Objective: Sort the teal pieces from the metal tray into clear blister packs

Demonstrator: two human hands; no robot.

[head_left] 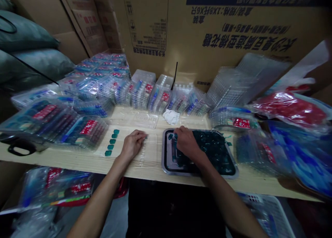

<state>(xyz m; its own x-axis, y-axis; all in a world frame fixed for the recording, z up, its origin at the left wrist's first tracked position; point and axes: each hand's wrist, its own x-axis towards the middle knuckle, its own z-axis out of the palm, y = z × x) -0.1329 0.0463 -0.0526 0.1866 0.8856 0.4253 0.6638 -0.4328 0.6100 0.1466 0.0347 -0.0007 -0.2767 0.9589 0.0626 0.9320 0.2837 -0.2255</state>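
Note:
My left hand (132,144) rests over a clear plastic tray (150,151) on the table, its thumb and fingers pinched together near the tray's upper part. Whatever lies in that pinch is too small to tell. To its left, several flat dark green pieces (112,141) form a column. My right hand (187,141) reaches into the left side of a dark metal tray (165,162) with a silver rim. Its fingers are bent and closed, and their tips are partly hidden. Glossy dark green pieces (212,150) cover most of this tray, while its bottom shows at the left.
Stacks of filled clear packs (140,93) line the back of the table. More packs (83,131) stand at left, with others (259,150) at right. A crumpled white tissue (171,117) lies behind the metal tray. A large cardboard box (181,34) rises behind.

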